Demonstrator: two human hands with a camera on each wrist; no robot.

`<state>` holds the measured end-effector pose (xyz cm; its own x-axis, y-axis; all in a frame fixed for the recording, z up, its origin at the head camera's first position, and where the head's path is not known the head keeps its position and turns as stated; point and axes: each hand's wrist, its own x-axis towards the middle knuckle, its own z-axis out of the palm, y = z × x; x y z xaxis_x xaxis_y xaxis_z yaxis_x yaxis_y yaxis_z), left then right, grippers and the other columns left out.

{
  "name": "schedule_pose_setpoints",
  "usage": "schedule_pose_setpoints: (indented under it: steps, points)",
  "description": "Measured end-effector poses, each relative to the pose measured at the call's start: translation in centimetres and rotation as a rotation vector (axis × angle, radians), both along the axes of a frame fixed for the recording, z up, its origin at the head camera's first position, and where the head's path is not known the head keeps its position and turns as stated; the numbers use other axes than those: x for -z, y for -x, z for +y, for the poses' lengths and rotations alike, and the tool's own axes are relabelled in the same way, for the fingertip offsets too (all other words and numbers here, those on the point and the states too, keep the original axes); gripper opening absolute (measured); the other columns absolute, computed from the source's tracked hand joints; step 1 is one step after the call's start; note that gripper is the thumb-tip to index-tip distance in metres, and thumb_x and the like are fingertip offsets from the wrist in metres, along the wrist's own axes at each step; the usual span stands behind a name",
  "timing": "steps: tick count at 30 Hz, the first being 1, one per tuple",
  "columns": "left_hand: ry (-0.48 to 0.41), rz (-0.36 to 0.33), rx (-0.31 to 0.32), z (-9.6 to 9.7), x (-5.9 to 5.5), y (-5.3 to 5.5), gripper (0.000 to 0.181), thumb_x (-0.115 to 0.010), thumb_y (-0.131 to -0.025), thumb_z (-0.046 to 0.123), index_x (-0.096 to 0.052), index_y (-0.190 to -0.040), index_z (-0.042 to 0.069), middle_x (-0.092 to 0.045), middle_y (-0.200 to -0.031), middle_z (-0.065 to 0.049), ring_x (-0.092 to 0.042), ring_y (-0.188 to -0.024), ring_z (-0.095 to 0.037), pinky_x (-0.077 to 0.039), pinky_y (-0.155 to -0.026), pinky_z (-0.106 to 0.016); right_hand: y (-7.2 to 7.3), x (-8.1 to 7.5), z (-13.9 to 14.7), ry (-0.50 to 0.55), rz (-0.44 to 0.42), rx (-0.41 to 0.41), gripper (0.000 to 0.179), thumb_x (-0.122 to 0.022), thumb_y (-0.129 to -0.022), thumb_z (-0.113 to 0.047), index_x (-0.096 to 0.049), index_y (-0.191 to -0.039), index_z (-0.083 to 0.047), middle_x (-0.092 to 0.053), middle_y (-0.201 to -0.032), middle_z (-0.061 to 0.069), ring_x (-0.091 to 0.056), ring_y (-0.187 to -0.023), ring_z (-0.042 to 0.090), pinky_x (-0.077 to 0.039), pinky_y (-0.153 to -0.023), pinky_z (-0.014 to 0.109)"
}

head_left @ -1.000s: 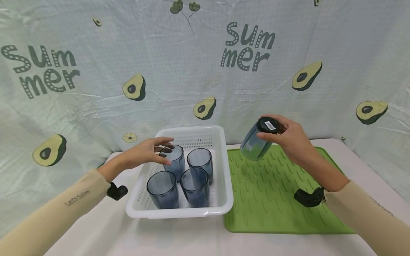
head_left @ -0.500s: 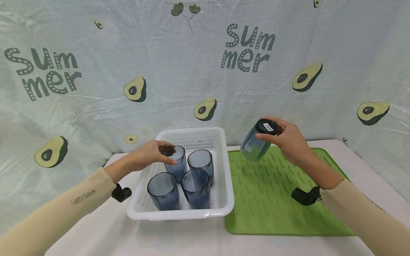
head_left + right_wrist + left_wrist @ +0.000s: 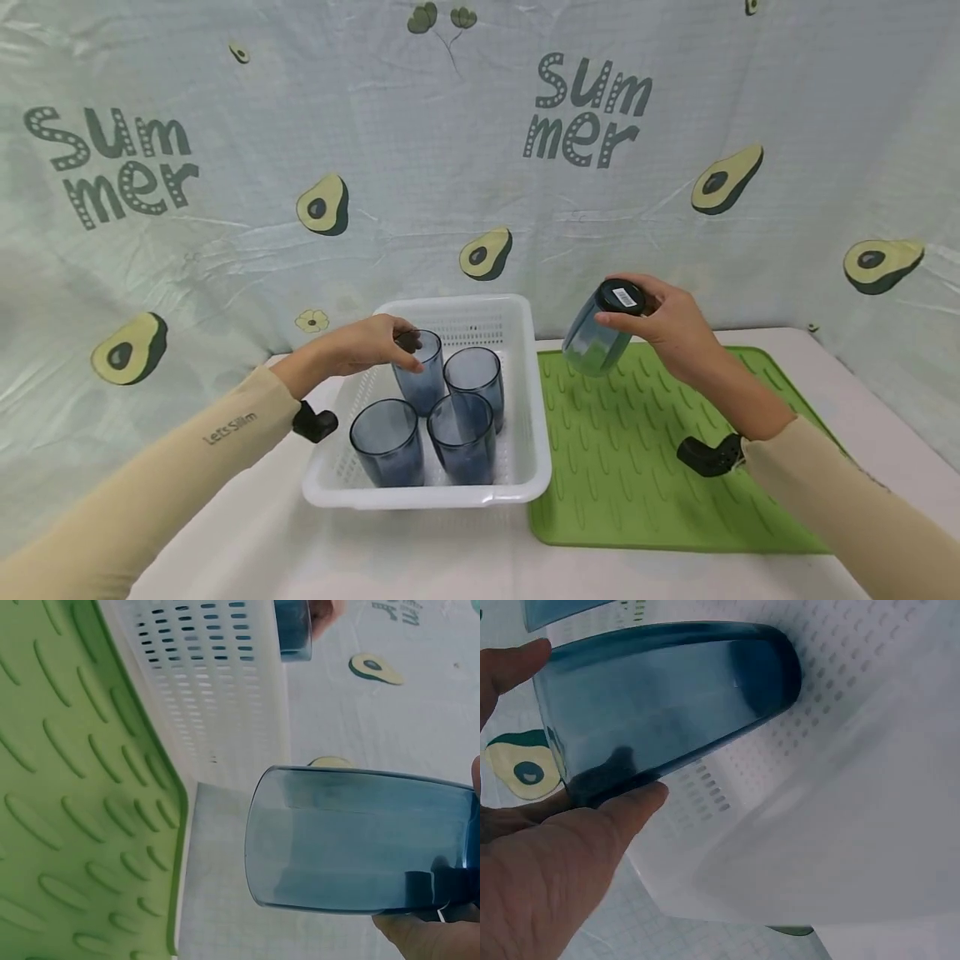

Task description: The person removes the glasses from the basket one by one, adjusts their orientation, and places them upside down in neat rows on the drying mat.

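Observation:
My left hand (image 3: 358,343) grips a blue-tinted drinking glass (image 3: 422,379) near its rim, at the back left of the white basket (image 3: 427,497). In the left wrist view, thumb and fingers lie on opposite sides of that glass (image 3: 675,705). Three similar glasses stand upright in the basket: one at front left (image 3: 386,442), one at front right (image 3: 463,437), one behind (image 3: 480,379). My right hand (image 3: 678,325) holds another glass (image 3: 596,340) by its dark base, which bears a white label. This glass is tilted mouth-down above the green mat (image 3: 622,467).
The ribbed mat lies right beside the basket, on a white-covered table (image 3: 420,558). Behind them hangs a pale curtain (image 3: 405,167) printed with avocados and lettering. A small black camera mount sits on each wrist, the left one (image 3: 315,423) close to the basket's left rim.
My left hand has moved right and closed its fingers on the back-left glass, which now sits slightly higher. My right hand holds its tilted glass almost still.

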<state>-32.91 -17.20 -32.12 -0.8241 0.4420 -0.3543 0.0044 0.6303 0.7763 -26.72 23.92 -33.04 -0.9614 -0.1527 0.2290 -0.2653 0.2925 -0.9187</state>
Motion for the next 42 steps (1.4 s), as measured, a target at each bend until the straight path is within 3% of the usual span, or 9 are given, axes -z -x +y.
schedule_pose_setpoints:
  steps: [5,12,25,32,42]
  points:
    - [0.027,-0.039,-0.016,0.8,0.2,0.3,0.091,-0.08,-0.087,0.013,-0.024,-0.155,-0.011,-0.039,-0.152,-0.027,-0.037,-0.144,-0.039,-0.035,-0.117,-0.05,0.4,0.3,-0.7,0.015,-0.016,-0.006,0.067,-0.076,-0.094,-0.02,-0.045,-0.152,-0.009,-0.051,-0.138,0.016,-0.056,-0.114,0.016,-0.054,-0.084,0.019]
    - [0.007,0.025,-0.087,0.5,0.9,0.1,0.086,-0.084,-0.084,0.014,-0.033,-0.15,-0.007,-0.047,-0.145,-0.027,-0.047,-0.136,-0.039,-0.041,-0.113,-0.049,0.6,0.1,-1.5,0.0,-0.007,-0.02,0.067,-0.079,-0.091,-0.023,-0.049,-0.15,-0.012,-0.053,-0.138,0.015,-0.057,-0.115,0.019,-0.054,-0.086,0.019]
    - [0.012,0.137,-0.001,-1.4,1.5,-0.4,0.084,-0.086,-0.082,0.02,-0.041,-0.147,-0.009,-0.054,-0.143,-0.025,-0.051,-0.134,-0.038,-0.044,-0.11,-0.05,0.5,0.8,-2.3,-0.017,0.004,-0.043,0.067,-0.081,-0.089,-0.018,-0.051,-0.148,-0.009,-0.053,-0.142,0.014,-0.056,-0.126,0.026,-0.054,-0.088,0.019]
    - [-0.002,0.177,0.007,-1.0,1.6,-0.2,0.08,-0.087,-0.081,0.017,-0.046,-0.145,-0.009,-0.057,-0.14,-0.024,-0.054,-0.131,-0.036,-0.046,-0.108,-0.048,1.0,1.2,-1.1,-0.131,0.048,-0.009,0.068,-0.082,-0.088,-0.032,-0.053,-0.147,-0.015,-0.056,-0.14,0.014,-0.059,-0.122,0.028,-0.055,-0.084,0.021]
    - [0.006,0.141,0.003,-0.6,1.4,0.2,0.081,-0.087,-0.081,0.018,-0.046,-0.146,-0.007,-0.056,-0.14,-0.024,-0.054,-0.131,-0.035,-0.045,-0.109,-0.048,2.8,1.4,-1.1,-0.153,0.033,-0.015,0.065,-0.082,-0.087,-0.031,-0.055,-0.145,-0.015,-0.055,-0.142,0.013,-0.06,-0.122,0.029,-0.055,-0.082,0.021]
